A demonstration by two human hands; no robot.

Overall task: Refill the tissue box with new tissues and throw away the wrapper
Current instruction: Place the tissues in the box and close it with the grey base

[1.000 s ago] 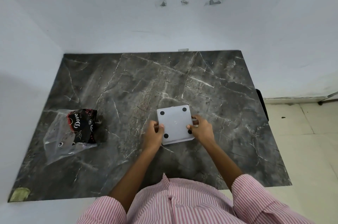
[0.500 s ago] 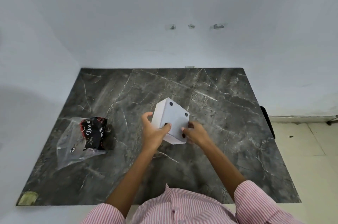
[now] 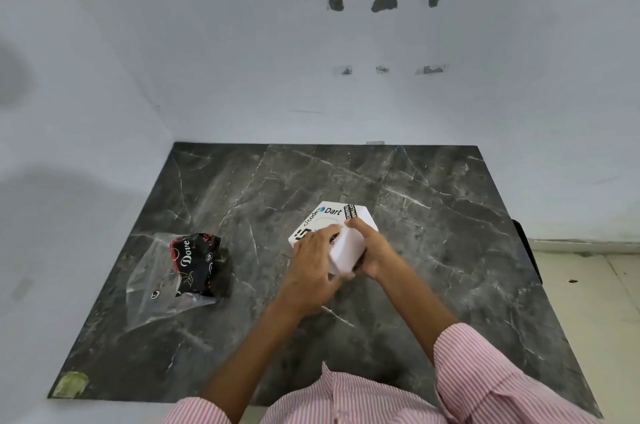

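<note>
Dark marbled surface [image 3: 433, 250] set against white walls. Clear wrapper with black "Dove" tissue pack [image 3: 180, 271] lies well to the left of both hands, flat on the surface. White tissue box [image 3: 341, 236], stickered top up and tilted, sits between the hands. Left hand [image 3: 313, 257] grip closed over the top; right hand [image 3: 372, 247] grip wrapped around the right side.
</note>
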